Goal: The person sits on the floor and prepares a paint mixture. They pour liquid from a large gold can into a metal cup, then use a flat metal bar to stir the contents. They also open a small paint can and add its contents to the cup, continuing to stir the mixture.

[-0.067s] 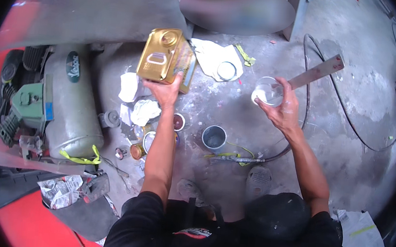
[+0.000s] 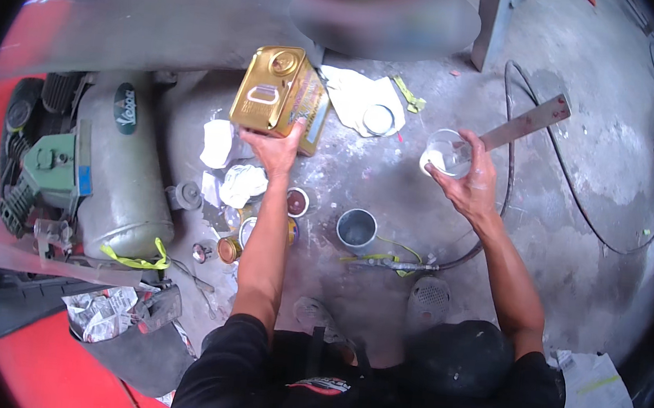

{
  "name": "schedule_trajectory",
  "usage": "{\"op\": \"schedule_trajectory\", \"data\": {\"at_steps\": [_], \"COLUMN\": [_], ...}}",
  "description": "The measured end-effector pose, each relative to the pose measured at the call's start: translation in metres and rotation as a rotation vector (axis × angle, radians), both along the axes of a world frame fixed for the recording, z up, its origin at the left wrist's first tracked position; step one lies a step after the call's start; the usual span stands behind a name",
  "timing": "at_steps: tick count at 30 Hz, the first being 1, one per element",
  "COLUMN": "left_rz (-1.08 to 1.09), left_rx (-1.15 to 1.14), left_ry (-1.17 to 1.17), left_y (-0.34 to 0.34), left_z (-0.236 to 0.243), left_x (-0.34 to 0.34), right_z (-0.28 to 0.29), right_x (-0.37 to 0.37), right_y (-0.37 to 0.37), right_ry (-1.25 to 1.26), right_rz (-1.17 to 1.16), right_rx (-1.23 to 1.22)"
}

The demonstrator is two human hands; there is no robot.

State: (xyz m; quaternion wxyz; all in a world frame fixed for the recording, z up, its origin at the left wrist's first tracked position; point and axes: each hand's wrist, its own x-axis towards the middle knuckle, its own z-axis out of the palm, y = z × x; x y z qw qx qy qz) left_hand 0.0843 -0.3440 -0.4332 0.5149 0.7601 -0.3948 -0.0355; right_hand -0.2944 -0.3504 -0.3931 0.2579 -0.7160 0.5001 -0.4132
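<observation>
My left hand (image 2: pixel 273 152) is closed on a gold rectangular metal tin (image 2: pixel 269 96), which it holds tilted off the floor with the round cap and handle showing. Over to the right, the fingers of my right hand (image 2: pixel 474 185) wrap round a clear plastic cup (image 2: pixel 450 147) with some white liquid in it. A flat metal strip (image 2: pixel 530 121), like a ruler, sticks out of that cup past my fingers to the upper right. Between my arms a grey cup (image 2: pixel 356 233) stands on the floor. Near my left forearm are a small reddish-brown pot (image 2: pixel 296 203) and a gold can (image 2: pixel 229 250).
A grey-green compressor tank (image 2: pixel 128 185) lies at the left. White paper (image 2: pixel 344 95) with a round ring-like lid (image 2: pixel 379 120) and crumpled white paper (image 2: pixel 243 186) are on the floor. A dark hose (image 2: pixel 510 170) curves past my right hand to a metal fitting (image 2: pixel 407 266).
The whole view has shifted very slightly to the right. Both hands keep their hold on the tin and the clear cup, with little visible movement.
</observation>
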Motion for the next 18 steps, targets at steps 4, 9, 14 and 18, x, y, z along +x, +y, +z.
{"op": "schedule_trajectory", "data": {"at_steps": [4, 9, 14, 18], "left_rz": [-0.063, -0.347, -0.646, -0.686], "left_rx": [0.102, -0.007, 0.087, 0.304], "left_ry": [-0.098, -0.139, -0.074, -0.008], "left_y": [-0.024, -0.032, 0.015, 0.099], "left_z": [0.042, 0.096, 0.182, 0.251], "left_x": [0.000, -0.014, 0.002, -0.002], "right_z": [0.009, 0.026, 0.050, 0.092], "right_x": [0.003, -0.004, -0.022, -0.016], "right_y": [0.000, 0.008, 0.016, 0.021], "right_ry": [-0.002, -0.021, 0.019, 0.033], "right_rz": [-0.015, -0.010, 0.008, 0.218], "right_rx": [-0.018, 0.083, -0.026, 0.003]}}
